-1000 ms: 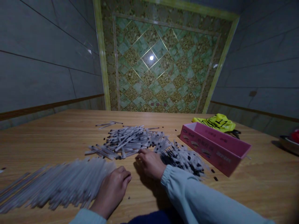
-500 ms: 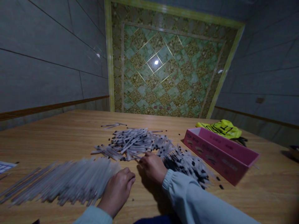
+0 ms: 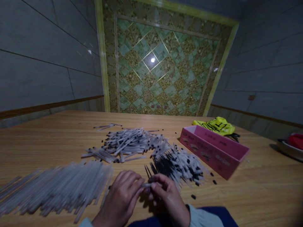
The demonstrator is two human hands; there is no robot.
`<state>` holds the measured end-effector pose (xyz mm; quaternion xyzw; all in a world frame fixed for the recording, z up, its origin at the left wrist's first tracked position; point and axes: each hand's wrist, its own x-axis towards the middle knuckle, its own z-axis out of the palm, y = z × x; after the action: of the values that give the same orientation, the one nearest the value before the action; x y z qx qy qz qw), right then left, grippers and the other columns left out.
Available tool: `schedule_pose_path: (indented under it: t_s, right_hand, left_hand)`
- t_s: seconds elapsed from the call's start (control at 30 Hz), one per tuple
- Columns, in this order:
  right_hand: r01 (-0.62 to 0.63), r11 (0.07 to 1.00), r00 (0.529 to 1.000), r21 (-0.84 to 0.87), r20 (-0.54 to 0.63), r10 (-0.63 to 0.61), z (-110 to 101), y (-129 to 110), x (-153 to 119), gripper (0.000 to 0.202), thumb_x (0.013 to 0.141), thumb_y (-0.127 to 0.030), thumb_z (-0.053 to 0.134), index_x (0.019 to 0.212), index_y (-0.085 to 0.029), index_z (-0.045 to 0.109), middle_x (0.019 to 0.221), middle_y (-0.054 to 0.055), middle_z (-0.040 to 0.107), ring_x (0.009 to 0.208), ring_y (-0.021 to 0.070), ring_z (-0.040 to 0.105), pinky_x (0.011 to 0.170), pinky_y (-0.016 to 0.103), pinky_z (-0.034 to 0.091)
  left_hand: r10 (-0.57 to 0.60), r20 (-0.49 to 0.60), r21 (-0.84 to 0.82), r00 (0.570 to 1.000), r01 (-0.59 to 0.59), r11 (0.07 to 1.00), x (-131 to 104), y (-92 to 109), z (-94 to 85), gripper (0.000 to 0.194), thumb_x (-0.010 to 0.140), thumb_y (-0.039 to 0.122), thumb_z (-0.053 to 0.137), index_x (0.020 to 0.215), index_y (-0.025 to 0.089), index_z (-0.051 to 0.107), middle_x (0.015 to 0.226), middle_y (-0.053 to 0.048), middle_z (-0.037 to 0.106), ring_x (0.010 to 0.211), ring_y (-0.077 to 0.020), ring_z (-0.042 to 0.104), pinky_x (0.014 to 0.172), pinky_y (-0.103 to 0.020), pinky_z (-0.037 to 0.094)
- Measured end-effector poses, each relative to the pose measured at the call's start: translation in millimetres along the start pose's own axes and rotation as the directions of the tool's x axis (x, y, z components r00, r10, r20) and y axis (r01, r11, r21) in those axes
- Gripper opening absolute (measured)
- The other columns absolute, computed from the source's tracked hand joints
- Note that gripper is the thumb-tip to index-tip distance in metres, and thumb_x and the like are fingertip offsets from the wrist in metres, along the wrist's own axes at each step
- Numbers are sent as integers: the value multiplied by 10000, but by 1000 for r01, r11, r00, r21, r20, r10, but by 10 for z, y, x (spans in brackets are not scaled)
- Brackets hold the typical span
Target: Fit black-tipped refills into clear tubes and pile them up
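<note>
Both of my hands meet low in the middle of the head view, just above the table. A short pale tube [image 3: 146,185] runs between their fingertips. My left hand [image 3: 121,197] is closed on its left end, and my right hand [image 3: 167,195] pinches the right end between thumb and finger. To the left lies a wide row of long clear tubes [image 3: 71,186]. Beyond the hands is a heap of whitish tubes with black ends [image 3: 127,142]. Close to the right hand, thin dark sticks [image 3: 162,165] lie beside a pile of pale pieces with black tips [image 3: 187,164].
A long pink box [image 3: 210,151], its top uncovered, stands at the right, with a yellow bag [image 3: 217,125] behind it. Small black caps [image 3: 193,196] are scattered on the wooden table [image 3: 227,201]. A dish with something red [image 3: 295,141] sits at the far right edge.
My right hand has drawn back from the middle heap toward me and met the left hand. A pale tube now shows between them. The view has shifted slightly right.
</note>
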<state>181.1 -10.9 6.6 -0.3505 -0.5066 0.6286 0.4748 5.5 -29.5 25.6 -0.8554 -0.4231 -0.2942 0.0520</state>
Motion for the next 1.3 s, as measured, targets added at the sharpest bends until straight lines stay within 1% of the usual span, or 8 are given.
schedule_pose_path:
  t_s: [0.27, 0.47, 0.73, 0.93, 1.07, 1.13, 1.23, 1.3]
  right_hand:
    - [-172, 983, 982, 63, 86, 166, -13, 11, -23, 462, 676, -550, 641, 801, -121, 525, 515, 7, 590, 298, 56, 421, 260, 138, 276]
    - [-500, 855, 849, 135, 269, 454, -102, -86, -41, 381, 714, -446, 636, 629, -78, 585, 434, -34, 471, 274, 2, 255, 269, 147, 90]
    - [-397, 899, 916, 187, 148, 374, -63, -84, -77, 344, 592, -388, 749, 630, -84, 592, 438, -51, 469, 305, -12, 207, 311, 167, 68]
    - [149, 903, 988, -403, 92, -122, -107, -93, -81, 271, 743, -386, 604, 677, -125, 641, 545, 27, 572, 481, 116, 501, 448, 222, 334]
    - [634, 358, 772, -685, 538, -339, -248, -209, -94, 291, 845, -249, 437, 998, -128, 654, 710, 93, 627, 638, 175, 548, 584, 284, 382]
    - [681, 287, 730, -673, 597, -333, -275, -241, -96, 326, 871, -251, 395, 1051, -124, 636, 730, 110, 638, 653, 181, 560, 603, 294, 393]
    - [493, 612, 868, -618, 393, -303, -229, -202, -89, 353, 844, -419, 478, 1004, -152, 643, 797, 100, 656, 706, 179, 601, 628, 277, 431]
    - [175, 882, 960, -437, 275, -54, -175, -128, -76, 551, 779, -619, 455, 935, -122, 636, 712, 81, 643, 576, 157, 603, 507, 242, 438]
  left_hand:
    - [36, 121, 76, 992, -46, 996, -31, -22, 5, 347, 770, 53, 445, 1059, 217, 544, 862, -70, 595, 804, -223, 519, 711, -372, 399]
    - [72, 140, 132, 987, -90, 987, -12, 8, -4, 248, 764, 78, 454, 945, 219, 550, 819, -53, 593, 751, -211, 504, 662, -347, 358]
    - [-74, 244, 125, 967, 44, 991, -71, -1, 60, 199, 753, 53, 414, 770, 235, 494, 678, -8, 580, 661, -198, 530, 578, -311, 306]
    - [-151, 321, 44, 935, 145, 988, -51, 23, 12, 166, 850, 185, 366, 779, 239, 507, 688, -2, 622, 662, -183, 586, 563, -292, 324]
    - [-174, 353, -77, 919, 214, 974, -44, 35, -26, 297, 902, 295, 298, 709, 239, 516, 618, 14, 610, 606, -155, 577, 543, -264, 336]
    - [-163, 330, -116, 930, 212, 970, -51, 23, -29, 295, 900, 288, 312, 700, 241, 525, 614, 20, 608, 601, -147, 572, 543, -256, 338]
    - [-131, 278, -67, 952, 155, 986, -58, -4, -25, 199, 867, 221, 373, 759, 242, 539, 676, 12, 623, 649, -160, 575, 564, -267, 333]
    - [-105, 268, 11, 958, 106, 994, -55, -13, -24, 154, 833, 165, 403, 772, 232, 527, 713, -2, 619, 682, -178, 564, 581, -285, 322]
